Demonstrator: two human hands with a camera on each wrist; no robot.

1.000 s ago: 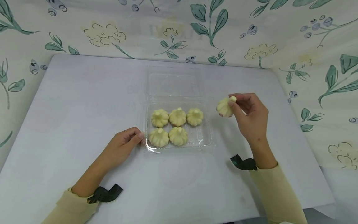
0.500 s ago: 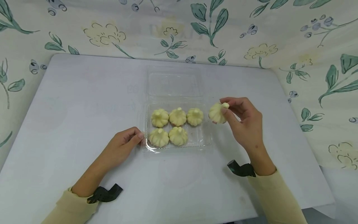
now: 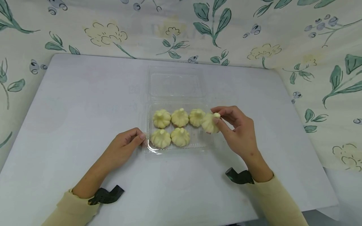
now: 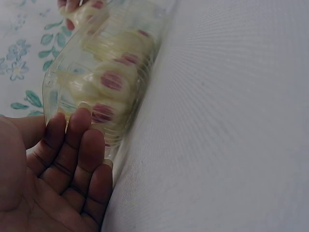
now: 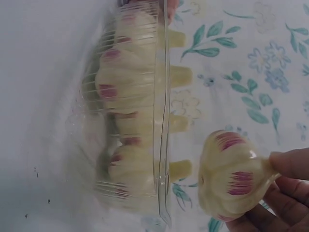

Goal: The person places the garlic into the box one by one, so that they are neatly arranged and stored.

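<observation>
Five garlic bulbs sit in the clear box (image 3: pixel 207 142). The right hand (image 3: pixel 237 131) pinches the sixth garlic (image 3: pixel 210 123) by its stem, over the empty 4 o'clock spot. The left hand (image 3: pixel 123 147) rests loose fingers on the box's 9 o'clock edge

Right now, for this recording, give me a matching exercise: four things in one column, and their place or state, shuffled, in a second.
Things:
1. left hand
2. right hand
3. clear plastic tray
4. tray lid

Places or states:
A. lies open and flat on the table, behind the tray
B. pinches a garlic bulb by its stem at the tray's right edge
C. holds five garlic bulbs in two rows
D. fingertips touch the tray's left edge

Pairs: 1-D, 2-B, 3-C, 4-A
</observation>
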